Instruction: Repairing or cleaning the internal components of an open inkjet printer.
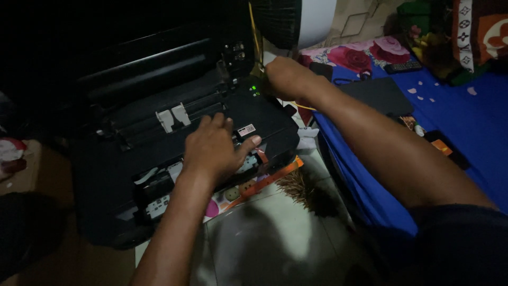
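Left hand (214, 148) lies spread, palm down, on the open black printer (159, 137) standing on the tiled floor (264, 233). Right hand (286, 78) — fingers bunched at the printer's far corner — seems to pinch a thin yellow tool (255, 37), though dimness hides the grip.

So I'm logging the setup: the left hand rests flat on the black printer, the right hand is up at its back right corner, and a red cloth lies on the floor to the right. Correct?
Not quite. The cloth is blue, not red, as the head view shows. The rest holds: the left hand rests flat on the black printer, and the right hand is at its back right corner.
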